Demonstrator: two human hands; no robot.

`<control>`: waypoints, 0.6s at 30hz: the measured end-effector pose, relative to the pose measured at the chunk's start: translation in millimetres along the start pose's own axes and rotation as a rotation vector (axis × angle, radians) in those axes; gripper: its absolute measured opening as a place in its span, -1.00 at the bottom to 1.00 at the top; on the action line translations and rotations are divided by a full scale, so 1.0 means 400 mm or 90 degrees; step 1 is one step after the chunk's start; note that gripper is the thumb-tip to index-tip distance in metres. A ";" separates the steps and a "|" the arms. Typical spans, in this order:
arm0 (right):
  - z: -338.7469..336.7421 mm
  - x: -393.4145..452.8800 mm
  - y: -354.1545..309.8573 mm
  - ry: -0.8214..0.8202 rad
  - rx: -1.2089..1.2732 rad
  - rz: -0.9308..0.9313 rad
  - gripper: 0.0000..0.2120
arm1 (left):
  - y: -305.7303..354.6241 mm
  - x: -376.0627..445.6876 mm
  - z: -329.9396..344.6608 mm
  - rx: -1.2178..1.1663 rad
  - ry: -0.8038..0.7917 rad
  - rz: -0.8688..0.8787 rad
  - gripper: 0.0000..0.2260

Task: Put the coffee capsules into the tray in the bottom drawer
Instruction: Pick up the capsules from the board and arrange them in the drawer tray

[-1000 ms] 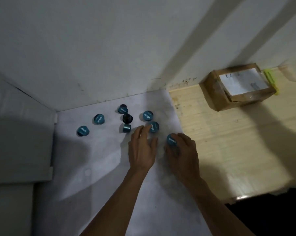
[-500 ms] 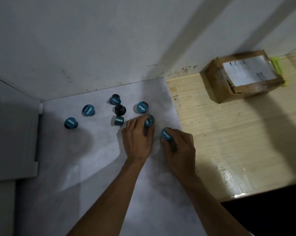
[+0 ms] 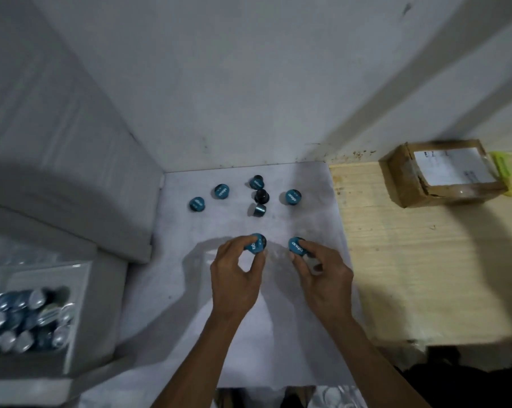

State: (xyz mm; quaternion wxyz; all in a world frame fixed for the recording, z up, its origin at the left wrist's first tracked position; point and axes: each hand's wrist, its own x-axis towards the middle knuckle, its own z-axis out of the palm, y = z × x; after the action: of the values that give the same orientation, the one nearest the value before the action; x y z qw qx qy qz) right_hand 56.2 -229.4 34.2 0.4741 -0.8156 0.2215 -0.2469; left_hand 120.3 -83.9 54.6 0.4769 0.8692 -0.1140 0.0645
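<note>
At the far left, a white tray [image 3: 78,290] is sitting low in the frame, and a heap of blue and silver capsules [image 3: 22,316] is lying blurred inside it. Beside it a white sheet [image 3: 166,304] is covering the work surface up to the white wall [image 3: 248,83]. Six loose capsules are lying near the wall on that sheet: one teal-topped capsule [image 3: 197,204] furthest left, a second [image 3: 221,191] just beside it, then a third [image 3: 256,182] closest to the wall. Right below that one a dark capsule [image 3: 261,196] is showing no teal lid, and a capsule lying on its side [image 3: 257,209] is touching or almost touching it. A further teal-topped capsule [image 3: 292,197] is sitting apart to the right.

Nearer the camera, the left hand [image 3: 237,275] is pinching a teal capsule [image 3: 256,244] between thumb and fingertips, closed around its body with the printed lid facing up. Just to its right, the right hand [image 3: 325,278] is gripping another teal capsule [image 3: 297,246] the same way, fingers curled snugly round it. Both held capsules are hanging over the sheet, well apart from the tray.

Further right, a bare wooden board [image 3: 410,275] is lying next to the sheet, and a cardboard box [image 3: 443,175] with a white label is resting on it against the wall
</note>
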 end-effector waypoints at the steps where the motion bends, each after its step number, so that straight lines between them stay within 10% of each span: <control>1: 0.006 -0.014 -0.030 -0.014 0.008 0.003 -0.75 | 0.008 -0.009 -0.041 0.002 0.010 0.001 -0.77; 18: 0.319 -0.430 -0.524 -0.129 0.110 -0.102 -0.75 | -0.157 -0.219 -0.822 0.035 0.096 0.036 -0.73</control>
State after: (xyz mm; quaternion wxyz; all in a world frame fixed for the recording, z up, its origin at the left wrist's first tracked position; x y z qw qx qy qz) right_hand 27.0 52.4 131.7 0.5409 -0.8077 0.0851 -0.2185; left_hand 50.9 238.1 160.7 0.4577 0.8711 -0.1005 0.1466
